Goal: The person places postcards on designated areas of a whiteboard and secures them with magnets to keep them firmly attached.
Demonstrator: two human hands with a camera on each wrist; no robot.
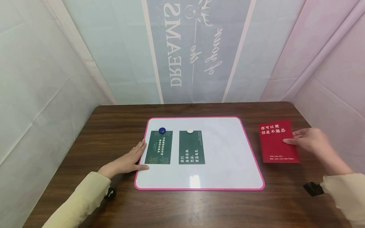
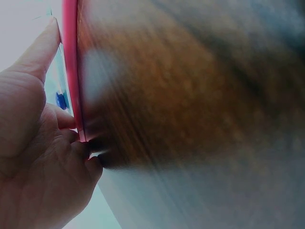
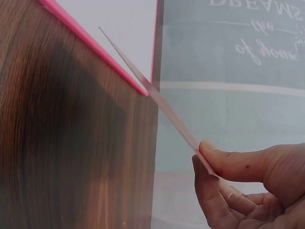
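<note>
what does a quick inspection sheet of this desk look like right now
surface: dark wooden table
job's things: pink-framed whiteboard; two green cards under a blue round magnet and a white round magnet; spare white magnet; red printed card
clutter: nothing seen
hands: left hand rests on the whiteboard's edge; right hand pinches the red card
cables: nothing seen
surroundings: pastel fabric walls

A dark wooden table (image 1: 119, 117) carries a pink-rimmed whiteboard (image 1: 225, 152).
</note>
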